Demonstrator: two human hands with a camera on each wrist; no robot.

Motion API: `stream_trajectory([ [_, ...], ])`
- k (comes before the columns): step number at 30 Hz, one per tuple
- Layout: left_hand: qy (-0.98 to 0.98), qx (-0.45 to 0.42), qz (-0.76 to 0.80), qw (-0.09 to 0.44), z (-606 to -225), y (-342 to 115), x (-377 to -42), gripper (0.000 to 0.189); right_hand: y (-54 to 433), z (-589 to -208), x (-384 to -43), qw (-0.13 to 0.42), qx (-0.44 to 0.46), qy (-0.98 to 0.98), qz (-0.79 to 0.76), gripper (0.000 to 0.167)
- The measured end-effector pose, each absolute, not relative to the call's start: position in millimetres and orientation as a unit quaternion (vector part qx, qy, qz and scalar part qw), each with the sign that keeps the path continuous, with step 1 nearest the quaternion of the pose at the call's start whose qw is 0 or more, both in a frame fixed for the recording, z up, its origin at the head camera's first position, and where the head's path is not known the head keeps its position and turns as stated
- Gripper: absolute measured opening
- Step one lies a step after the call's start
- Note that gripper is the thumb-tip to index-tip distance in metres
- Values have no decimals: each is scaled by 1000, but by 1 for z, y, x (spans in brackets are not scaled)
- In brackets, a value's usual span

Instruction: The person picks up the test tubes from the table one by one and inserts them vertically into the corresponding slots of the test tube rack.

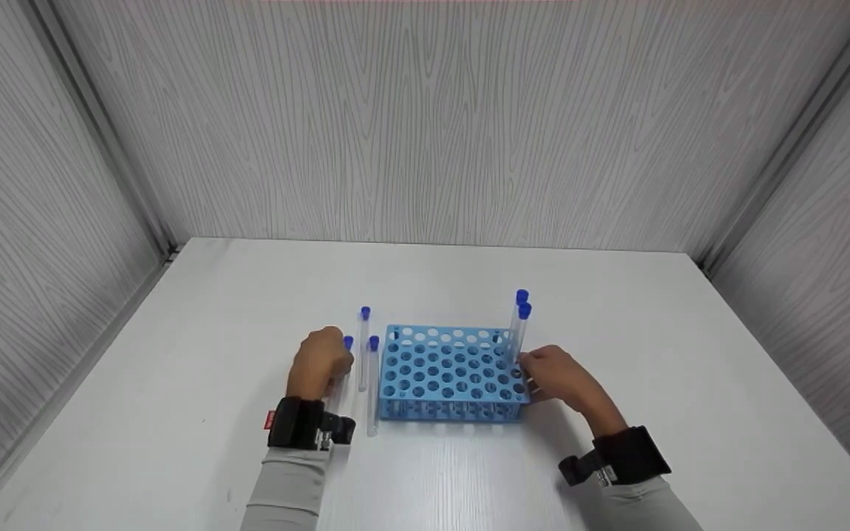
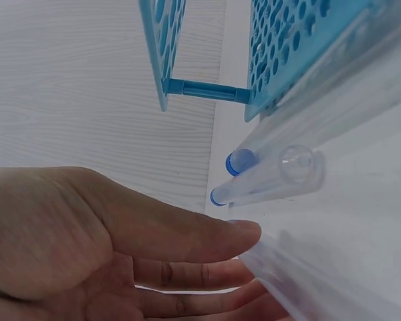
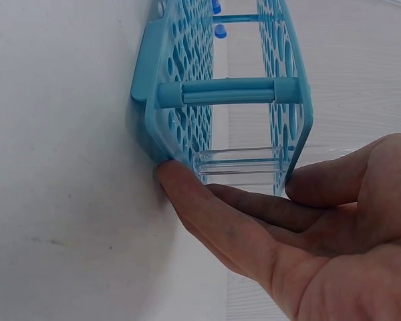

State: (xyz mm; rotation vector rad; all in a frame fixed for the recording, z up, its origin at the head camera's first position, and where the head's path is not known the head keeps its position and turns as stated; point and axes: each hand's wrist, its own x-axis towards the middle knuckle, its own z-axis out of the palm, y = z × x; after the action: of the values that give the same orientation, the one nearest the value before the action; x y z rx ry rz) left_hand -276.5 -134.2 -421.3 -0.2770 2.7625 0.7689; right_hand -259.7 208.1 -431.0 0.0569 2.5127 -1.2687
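Note:
My left hand [image 1: 322, 363] pinches a clear test tube [image 2: 277, 274] between thumb and fingers; its blue cap [image 1: 348, 342] shows beside the knuckles in the head view. Between this hand and the blue test tube rack [image 1: 454, 401], two more blue-capped tubes lie on the table, a farther tube [image 1: 364, 358] and a nearer tube [image 1: 373, 391]. At the rack's right end my right hand [image 1: 559, 376] grips its side, the thumb at the upper plate and fingertips at the lower plate in the right wrist view. Two capped tubes [image 1: 519, 335] stand in the rack's right end.
The white table [image 1: 263, 280] meets a wood-grain back panel [image 1: 425, 118], with a left side panel [image 1: 26, 184] and a right side panel [image 1: 831, 243]. Most visible holes of the rack hold no tube.

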Motion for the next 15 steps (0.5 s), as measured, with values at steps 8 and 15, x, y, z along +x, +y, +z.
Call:
stream_trajectory([
  [8, 946, -106, 268, 150, -421, -133, -278, 22, 209, -432, -259, 159, 21, 882, -444, 41],
  [15, 944, -106, 277, 147, -421, -133, -278, 21, 209, -430, -258, 157, 19, 882, -443, 41],
])
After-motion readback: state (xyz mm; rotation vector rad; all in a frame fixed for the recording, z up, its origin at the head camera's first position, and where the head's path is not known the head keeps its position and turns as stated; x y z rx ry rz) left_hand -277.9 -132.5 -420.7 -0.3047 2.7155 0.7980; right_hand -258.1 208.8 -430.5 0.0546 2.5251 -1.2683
